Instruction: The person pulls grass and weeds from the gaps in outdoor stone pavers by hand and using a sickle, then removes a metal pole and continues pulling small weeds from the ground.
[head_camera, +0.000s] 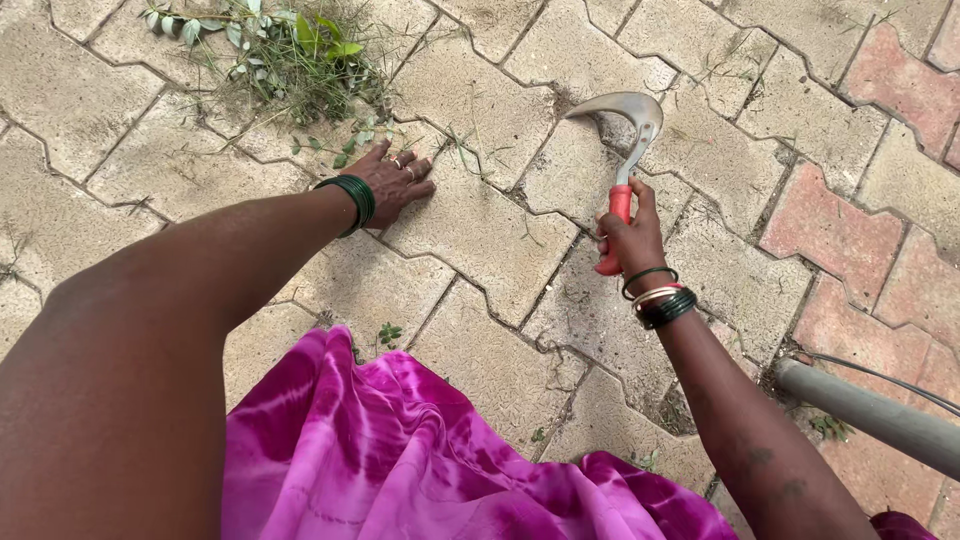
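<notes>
My right hand grips the red handle of a sickle, whose curved grey blade points up and to the left over the paving blocks. My left hand lies flat on the paving, fingers slightly spread, rings on them and green bangles at the wrist. It rests just below a heap of cut weeds and grass, touching a few loose stems. Both arms reach forward over my pink and purple cloth.
Interlocking grey and reddish paving blocks fill the ground, with small weeds in the joints. A grey pipe with a thin dark cable lies at the lower right. Loose grass bits are scattered near the sickle.
</notes>
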